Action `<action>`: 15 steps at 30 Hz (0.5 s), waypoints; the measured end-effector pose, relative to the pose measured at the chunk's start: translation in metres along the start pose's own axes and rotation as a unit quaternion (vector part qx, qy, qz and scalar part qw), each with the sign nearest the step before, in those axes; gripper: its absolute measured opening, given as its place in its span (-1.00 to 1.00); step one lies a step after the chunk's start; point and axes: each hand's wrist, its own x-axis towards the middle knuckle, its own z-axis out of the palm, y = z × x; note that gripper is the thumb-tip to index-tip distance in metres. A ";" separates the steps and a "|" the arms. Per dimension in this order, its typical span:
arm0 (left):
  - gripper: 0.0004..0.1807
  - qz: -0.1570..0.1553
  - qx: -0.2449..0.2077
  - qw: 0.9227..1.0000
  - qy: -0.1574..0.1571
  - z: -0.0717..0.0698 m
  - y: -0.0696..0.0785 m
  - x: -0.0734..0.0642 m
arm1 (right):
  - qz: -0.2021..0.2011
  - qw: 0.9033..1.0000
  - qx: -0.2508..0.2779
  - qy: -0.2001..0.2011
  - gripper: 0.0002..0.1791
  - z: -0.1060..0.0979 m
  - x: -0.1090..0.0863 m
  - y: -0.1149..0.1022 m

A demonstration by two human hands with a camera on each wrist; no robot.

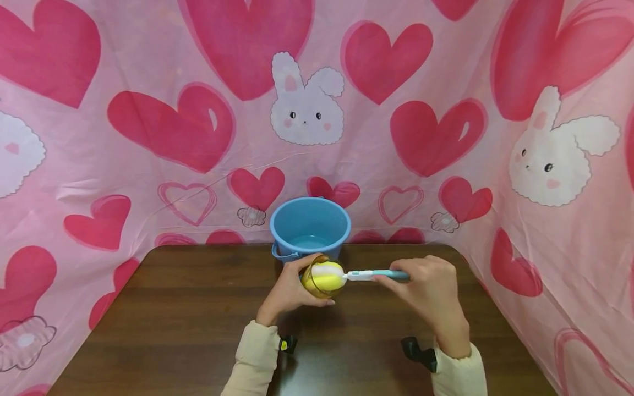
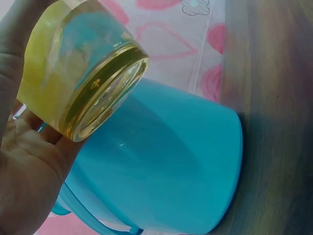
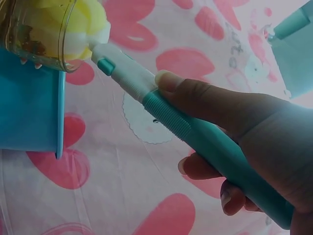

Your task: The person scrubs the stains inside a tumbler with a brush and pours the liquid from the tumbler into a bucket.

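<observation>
My left hand (image 1: 289, 291) grips an amber glass cup (image 2: 98, 73), tilted on its side with its mouth toward the right. A sponge brush with a yellow and white head (image 1: 324, 276) is pushed partly into that mouth. Its white and teal handle (image 3: 181, 122) lies in my right hand (image 1: 428, 286), thumb along the top and fingers curled beneath. In the left wrist view the cup's thick base faces the camera. Part of the sponge inside shows only blurred through the glass.
Just behind the cup, a light blue bucket (image 1: 278, 234) stands at the far edge of the brown wooden table (image 1: 198, 319). Its handle (image 2: 83, 210) hangs down at the side. A pink cloth with hearts and rabbits (image 1: 366, 154) surrounds the table at the back and sides.
</observation>
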 end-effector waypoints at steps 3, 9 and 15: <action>-0.11 0.001 0.006 1.000 -0.005 -0.002 0.000 -0.001 | -0.002 1.000 0.003 -0.020 -0.48 0.002 -0.001 0.000; -0.10 0.015 -0.004 1.000 -0.011 -0.010 0.001 -0.002 | 0.023 0.998 0.020 -0.051 -0.24 0.003 -0.001 0.002; -0.11 0.021 -0.017 0.999 -0.030 -0.012 0.003 -0.001 | 0.019 0.999 0.033 -0.023 -0.22 -0.002 -0.001 0.008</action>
